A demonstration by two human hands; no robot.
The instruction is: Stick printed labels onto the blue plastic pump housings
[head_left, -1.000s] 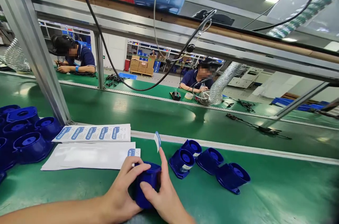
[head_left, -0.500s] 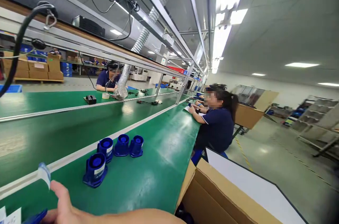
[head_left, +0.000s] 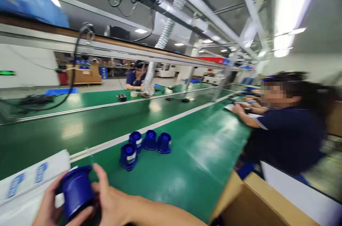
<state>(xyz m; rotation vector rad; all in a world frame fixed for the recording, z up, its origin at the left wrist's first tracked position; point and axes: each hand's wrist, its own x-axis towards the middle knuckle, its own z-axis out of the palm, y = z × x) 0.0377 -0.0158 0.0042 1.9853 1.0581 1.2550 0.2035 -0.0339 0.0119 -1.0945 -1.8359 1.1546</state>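
Note:
My left hand (head_left: 49,203) is wrapped round a blue cup-shaped plastic siren (head_left: 77,192), which is tilted over the near left of the bench. My right hand (head_left: 110,197) is at its right side, some fingers curled against it. From the raised fingertip of that hand a thin label (head_left: 90,154) sticks up, blurred and almost edge-on. Beneath and left of the siren lie white label sheets (head_left: 55,163) with blue print. Farther along the green bench stand several similar blue sirens (head_left: 128,156), upright; some bear a white label.
An open cardboard box (head_left: 240,204) stands at the bench's right edge, beside a white board (head_left: 296,190). A co-worker (head_left: 288,129) sits on the right; another person (head_left: 135,76) is across the bench. Overhead are a shelf rail (head_left: 112,49), hanging cables and a silver duct (head_left: 149,76).
My view has swung left, bringing the label sheets and the held siren into sight. My left hand has come into view round the siren. The label still hangs at my right fingertip.

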